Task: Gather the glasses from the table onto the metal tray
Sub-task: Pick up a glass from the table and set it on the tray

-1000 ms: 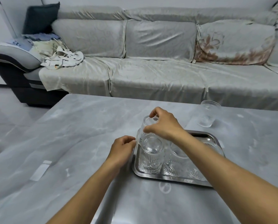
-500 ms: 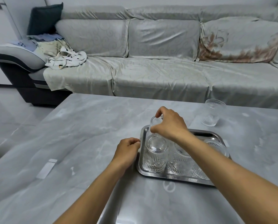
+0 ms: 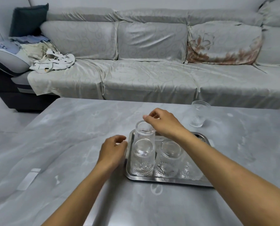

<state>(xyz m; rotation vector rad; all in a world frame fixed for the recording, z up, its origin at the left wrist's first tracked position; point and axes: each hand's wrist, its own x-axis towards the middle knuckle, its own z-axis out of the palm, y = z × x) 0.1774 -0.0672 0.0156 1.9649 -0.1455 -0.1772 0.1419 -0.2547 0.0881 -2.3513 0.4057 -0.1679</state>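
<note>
A metal tray (image 3: 168,181) lies on the grey marble table (image 3: 70,136) and carries several clear ribbed glasses standing upside down. The back-left glass (image 3: 144,132) stands behind the front-left glass (image 3: 142,158), with a third glass (image 3: 170,158) beside them; my right forearm hides the rest. My right hand (image 3: 163,122) hovers just above the back-left glass, fingers loosely apart and off it. Beside the tray's left edge, my left hand (image 3: 113,150) rests with fingers curled, holding nothing. One upright glass (image 3: 198,115) stands on the table beyond the tray, to the right.
A grey covered sofa (image 3: 152,75) runs along the table's far side, with crumpled cloths (image 3: 53,63) on its left end. A pale strip (image 3: 29,178) lies on the table at the near left. Grey floor (image 3: 5,115) shows on the left.
My right hand has let go of the back-left glass and lifted off it; the glass now stands alone on the tray. My left hand stays by the tray's left edge.
</note>
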